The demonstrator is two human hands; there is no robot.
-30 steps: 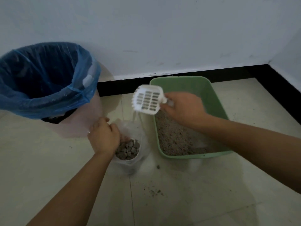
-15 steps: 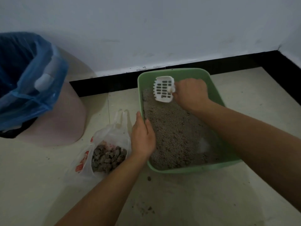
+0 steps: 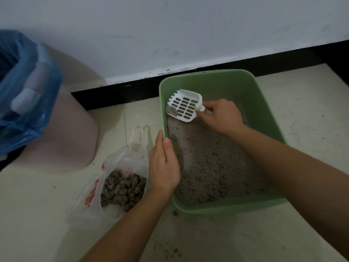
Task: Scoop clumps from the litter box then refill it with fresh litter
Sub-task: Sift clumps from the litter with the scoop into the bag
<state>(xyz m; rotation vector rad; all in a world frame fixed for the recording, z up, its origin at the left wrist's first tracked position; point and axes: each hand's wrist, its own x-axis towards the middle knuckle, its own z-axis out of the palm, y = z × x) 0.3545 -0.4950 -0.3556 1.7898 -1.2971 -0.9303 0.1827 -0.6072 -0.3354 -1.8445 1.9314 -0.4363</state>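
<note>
A green litter box [image 3: 264,103] with grey litter [image 3: 207,163] stands on the floor by the wall. My right hand [image 3: 222,116] holds a white slotted scoop [image 3: 184,105] by its handle over the box's far left corner, and a grey clump lies in the scoop's left edge. On the box's left rim, my left hand [image 3: 163,163] grips with the thumb inside. Left of the box, a clear plastic bag [image 3: 105,178] lies open with grey clumps [image 3: 122,188] in it.
A pink bin [image 3: 62,133] lined with a blue bag [image 3: 26,95] stands at the left against the white wall. Black skirting runs behind the box. Litter crumbs are scattered on the tile floor in front of the box.
My left hand left the plastic bag and took hold of the box's left rim. My right hand brought the scoop from above the bag into the box, and a clump now lies in it.
</note>
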